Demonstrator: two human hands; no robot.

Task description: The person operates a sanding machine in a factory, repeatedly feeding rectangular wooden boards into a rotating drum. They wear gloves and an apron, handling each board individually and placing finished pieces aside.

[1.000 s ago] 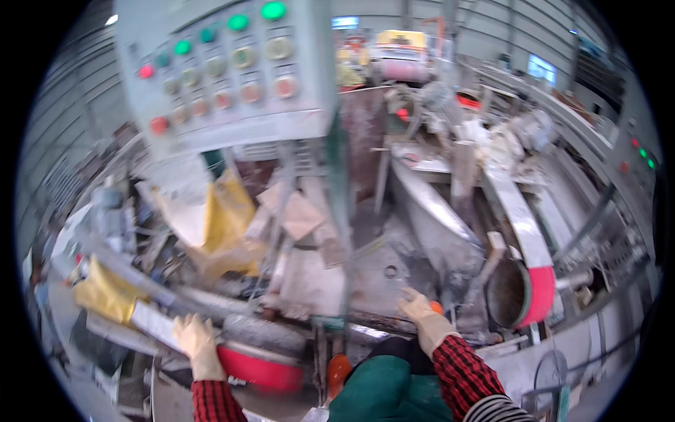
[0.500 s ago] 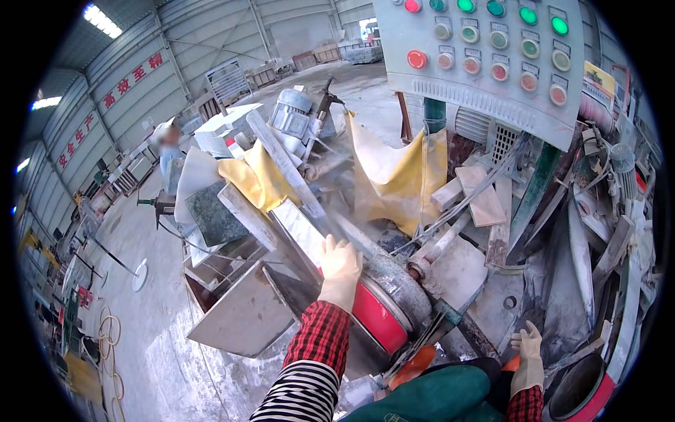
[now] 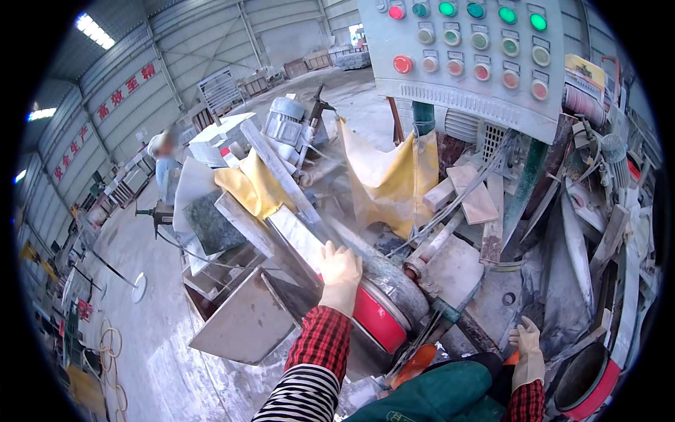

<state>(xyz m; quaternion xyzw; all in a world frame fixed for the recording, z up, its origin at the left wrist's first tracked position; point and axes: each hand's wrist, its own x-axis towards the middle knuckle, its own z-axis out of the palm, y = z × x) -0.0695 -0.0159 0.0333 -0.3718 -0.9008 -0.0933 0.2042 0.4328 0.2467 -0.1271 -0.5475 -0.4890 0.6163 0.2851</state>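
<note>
My left hand (image 3: 341, 276), in a cream rubber glove, lies with its fingers stretched out on the near end of a long pale slab (image 3: 298, 235). Just below the palm is the curved red side of a round drum-like part (image 3: 380, 318) with a pale rim. My right hand (image 3: 526, 344), gloved alike, hangs at the lower right with its fingers apart and nothing in them. A round container with a red outside (image 3: 603, 394) stands to its right. Between the hands, a green apron (image 3: 429, 394) covers my front.
A grey control panel (image 3: 464, 81) with rows of coloured buttons hangs above. Yellow sheets (image 3: 383, 176) drape around the machine, near a grey motor (image 3: 284, 119). Wood pieces (image 3: 472, 193) lie on the right. A board-sided box (image 3: 242, 316) juts out left. Another person (image 3: 163, 155) stands farther back.
The view has turned a little, so the control panel and machine sit slightly farther left. My left hand stays on the slab; my right hand remains low and free of anything.
</note>
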